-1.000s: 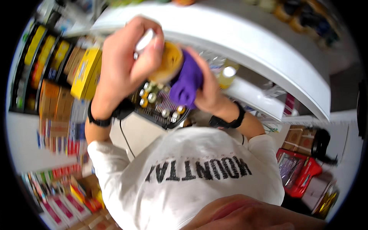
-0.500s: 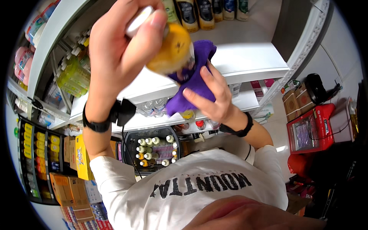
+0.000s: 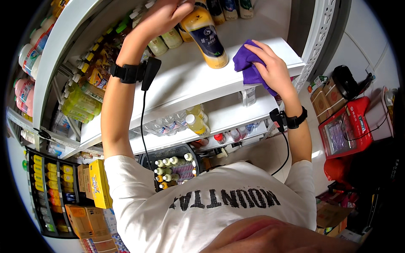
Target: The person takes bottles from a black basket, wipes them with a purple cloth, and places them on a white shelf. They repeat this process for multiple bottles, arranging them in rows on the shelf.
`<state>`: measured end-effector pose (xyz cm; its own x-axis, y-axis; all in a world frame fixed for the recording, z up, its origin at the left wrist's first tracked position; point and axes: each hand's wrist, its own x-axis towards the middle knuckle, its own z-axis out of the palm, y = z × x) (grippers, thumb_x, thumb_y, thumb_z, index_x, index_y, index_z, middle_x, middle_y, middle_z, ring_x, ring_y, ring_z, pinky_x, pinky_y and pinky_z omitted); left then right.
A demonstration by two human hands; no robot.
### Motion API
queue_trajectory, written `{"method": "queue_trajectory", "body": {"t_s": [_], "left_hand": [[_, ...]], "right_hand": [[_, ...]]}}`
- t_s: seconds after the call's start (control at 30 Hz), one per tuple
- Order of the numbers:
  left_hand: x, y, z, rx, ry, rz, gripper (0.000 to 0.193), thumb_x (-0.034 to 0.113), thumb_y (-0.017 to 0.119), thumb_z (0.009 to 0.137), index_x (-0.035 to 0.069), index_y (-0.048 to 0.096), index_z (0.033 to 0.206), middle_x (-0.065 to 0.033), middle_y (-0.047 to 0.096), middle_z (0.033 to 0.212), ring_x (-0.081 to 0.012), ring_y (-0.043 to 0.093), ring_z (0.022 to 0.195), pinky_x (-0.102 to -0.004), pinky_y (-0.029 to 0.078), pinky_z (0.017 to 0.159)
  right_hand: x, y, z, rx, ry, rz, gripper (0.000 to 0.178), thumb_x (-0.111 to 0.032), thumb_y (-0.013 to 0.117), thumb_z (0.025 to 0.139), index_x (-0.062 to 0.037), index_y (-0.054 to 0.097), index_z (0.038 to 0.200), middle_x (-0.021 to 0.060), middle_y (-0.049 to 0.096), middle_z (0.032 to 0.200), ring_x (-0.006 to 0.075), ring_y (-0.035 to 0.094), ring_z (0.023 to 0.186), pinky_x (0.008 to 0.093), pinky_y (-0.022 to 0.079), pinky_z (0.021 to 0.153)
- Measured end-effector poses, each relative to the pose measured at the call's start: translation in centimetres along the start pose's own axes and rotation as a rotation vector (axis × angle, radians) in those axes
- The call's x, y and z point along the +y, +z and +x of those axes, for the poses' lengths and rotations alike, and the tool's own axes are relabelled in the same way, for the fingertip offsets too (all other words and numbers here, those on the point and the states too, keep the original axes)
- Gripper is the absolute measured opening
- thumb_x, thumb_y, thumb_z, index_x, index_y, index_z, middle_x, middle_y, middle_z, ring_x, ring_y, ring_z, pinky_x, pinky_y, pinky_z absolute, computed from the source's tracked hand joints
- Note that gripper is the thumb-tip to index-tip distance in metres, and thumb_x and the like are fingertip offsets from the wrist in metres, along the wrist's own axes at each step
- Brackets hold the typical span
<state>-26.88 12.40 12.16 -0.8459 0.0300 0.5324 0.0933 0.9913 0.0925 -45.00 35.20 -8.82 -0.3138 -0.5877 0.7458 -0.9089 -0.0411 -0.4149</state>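
Observation:
My left hand [image 3: 168, 16] is at the top of the view, its fingers closed around the neck end of a drink bottle [image 3: 213, 49]. That bottle is yellow-orange with a dark blue label. Its base is at the white shelf [image 3: 177, 84]; whether it rests there or hovers just above, I cannot tell. Off to the right, near the shelf's front edge, my right hand [image 3: 272, 69] grips a crumpled purple cloth [image 3: 247, 63]. Some of the cloth hangs below the fingers. Cloth and bottle are apart.
More bottles [image 3: 171, 39] stand farther back on the same shelf. A lower shelf holds a yellow bottle [image 3: 197, 125] and clear bottles [image 3: 166, 124]. Beneath is a black basket [image 3: 147, 162] of white-capped bottles. The metal upright [image 3: 314, 38] bounds the right side. Cables trail from both wristbands.
The bottle has moved away from me and down to the shelf, turning its label into view. My right hand and the cloth have parted from it, moving right.

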Motion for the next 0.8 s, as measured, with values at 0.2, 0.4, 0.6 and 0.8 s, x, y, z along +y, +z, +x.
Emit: {"method": "queue_trajectory", "body": {"t_s": [0.2,0.4,0.6,0.8], "left_hand": [[1.7,-0.1,0.5,-0.082,-0.141,0.156,0.022,0.023,0.050,0.106,0.005,0.053,0.119,-0.0170,0.061,0.088,-0.0302,0.060,0.080,-0.0423,0.047,0.072],[6.2,1.6,0.6,-0.040,-0.242,0.526,0.049,0.036,0.065,0.099,-0.001,0.053,0.128,-0.0249,0.070,0.089,-0.0400,0.069,0.082,-0.0462,0.055,0.073],[3.7,0.5,3.2,-0.233,-0.202,0.316,0.075,0.038,0.083,0.087,-0.005,0.049,0.139,-0.0277,0.067,0.119,-0.0381,0.068,0.107,-0.0412,0.056,0.093],[3.8,1.3,4.9,-0.265,-0.244,0.335,0.077,0.026,0.082,0.086,-0.004,0.046,0.147,-0.0261,0.055,0.143,-0.0379,0.056,0.130,-0.0428,0.047,0.109]], "right_hand": [[-0.4,-0.3,0.0,-0.070,0.044,0.052,0.048,-0.009,0.066,0.089,-0.0221,0.065,0.136,0.0060,0.060,0.145,0.0336,0.067,0.114,0.0403,0.056,0.095],[0.0,-0.7,0.0,-0.095,0.052,0.088,0.048,-0.010,0.067,0.089,-0.0220,0.065,0.135,0.0058,0.060,0.145,0.0335,0.067,0.113,0.0401,0.056,0.095],[0.1,-0.4,0.2,-0.079,0.006,0.100,0.048,-0.010,0.068,0.088,-0.0223,0.066,0.134,0.0058,0.061,0.143,0.0332,0.068,0.111,0.0404,0.057,0.093],[0.0,-0.6,0.3,-0.114,0.013,0.101,0.048,-0.006,0.067,0.087,-0.0173,0.066,0.134,0.0095,0.061,0.143,0.0346,0.068,0.113,0.0395,0.055,0.095]]}}
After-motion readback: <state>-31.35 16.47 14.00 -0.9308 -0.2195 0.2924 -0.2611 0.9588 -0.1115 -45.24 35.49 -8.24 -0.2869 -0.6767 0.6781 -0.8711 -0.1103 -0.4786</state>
